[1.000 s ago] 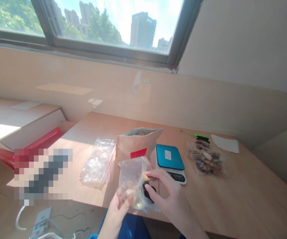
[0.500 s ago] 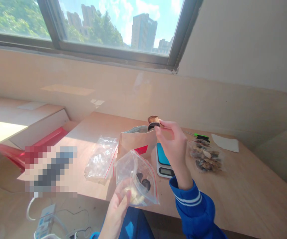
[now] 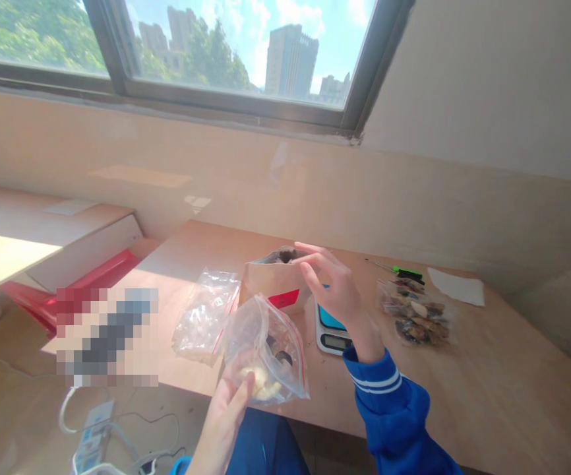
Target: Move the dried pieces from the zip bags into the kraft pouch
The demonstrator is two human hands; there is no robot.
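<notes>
Left hand (image 3: 231, 399): my thumb and fingers are closed on the low left part of a clear bag.
Right hand (image 3: 337, 284): my fingers are spread apart, with nothing pinched in them that I can see. They are at the right side of the brown bag's mouth; I can't tell if they touch it.
Clear bag (image 3: 248, 330): it has a red line along its edge and sits tilted at the near side of the bench. Pale bits (image 3: 264, 384) and dark bits (image 3: 283, 358) are in it.
Brown bag (image 3: 262, 280): it stands up just behind the clear bag, with a red label (image 3: 284, 299) on its front. Something dark (image 3: 286, 256) shows in its top.
Scale (image 3: 333, 343): right of the brown bag, partly behind my right hand.
Flat see-through bag (image 3: 206, 313): left of the brown bag.
Full bag (image 3: 421, 313): right of the scale, with brown and dark pieces inside.
Green and black tool (image 3: 407, 272): just past the full bag.
White paper (image 3: 456, 287): at the far right.
Bench (image 3: 493, 389): under all these.
</notes>
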